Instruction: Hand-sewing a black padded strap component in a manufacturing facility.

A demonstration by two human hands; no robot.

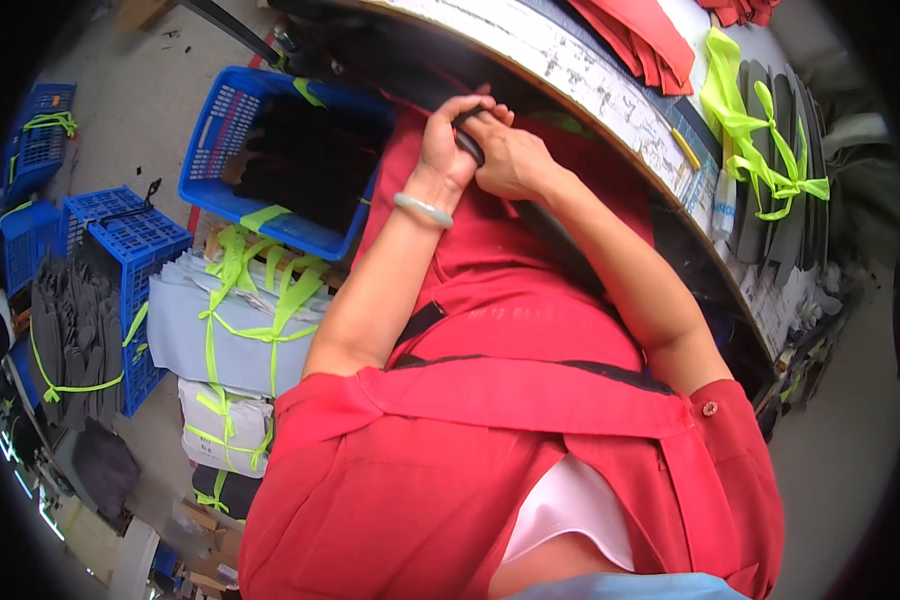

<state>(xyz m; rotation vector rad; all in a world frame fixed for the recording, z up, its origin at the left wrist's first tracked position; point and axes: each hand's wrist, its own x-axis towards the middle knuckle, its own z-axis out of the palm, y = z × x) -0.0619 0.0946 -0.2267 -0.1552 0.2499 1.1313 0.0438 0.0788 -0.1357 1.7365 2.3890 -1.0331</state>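
Observation:
My left hand [445, 150] and my right hand [515, 158] meet in front of me, close to the table's edge. Between them is a narrow black piece [469, 146], its exact kind hidden by the fingers. The right fingers wrap over it, while the left hand cups it from the other side. A pale green bangle [423, 210] circles my left wrist. Below the hands hangs my red apron [510, 290]. Just left of them stands a blue plastic crate [310, 236] holding a pile of dark pieces [295, 165].
A worn white table [610, 95] runs along the right, bearing red cloth pieces [645, 45], a yellow-handled tool [685, 148] and a grey bundle [795, 150] tied with neon strips. At left are tied light-grey stacks [185, 320], another blue crate [135, 235] and dark grey bundles [70, 320].

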